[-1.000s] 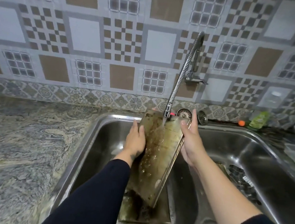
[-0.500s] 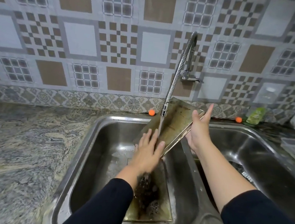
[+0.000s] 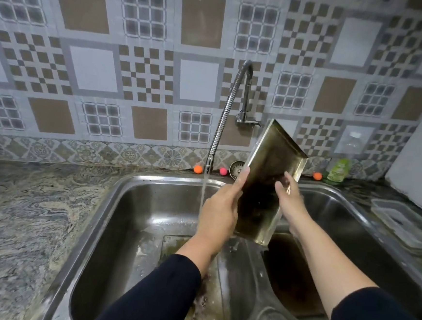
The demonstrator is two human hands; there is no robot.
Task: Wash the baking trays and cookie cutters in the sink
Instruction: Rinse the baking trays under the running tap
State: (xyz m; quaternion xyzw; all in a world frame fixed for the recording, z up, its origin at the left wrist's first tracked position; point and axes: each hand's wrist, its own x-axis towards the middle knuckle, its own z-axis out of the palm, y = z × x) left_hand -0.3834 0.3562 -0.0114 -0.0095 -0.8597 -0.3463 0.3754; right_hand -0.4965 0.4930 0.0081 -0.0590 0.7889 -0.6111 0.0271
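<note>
Two baking trays are seen: one rectangular, shallow-rimmed metal tray, darkly stained across its face, is held tilted up at centre right of the frame over the divider between the two basins; a second stained tray lies flat on the floor of the left basin, lower centre. Two stainless steel basins make up the sink, with rounded corners and a wet sheen. The left hand is clamped on the tray's left long edge, thumb hidden, fingers extended up along the rim. The right hand is pressed on the tray's right side, its fingers closed together on the face and edge. Both forearms are bare below pushed-up dark sleeves. One coiled metal spring faucet arches from the patterned tile wall, and a thin stream of water falls just left of the left hand. Three small balls sit along the back ledge: two orange and one pink. One round metal drain strainer stands beside them. One green bottle and one clear plastic container are placed on the marbled stone bench at the right. Cookie cutters cannot be made out.
</note>
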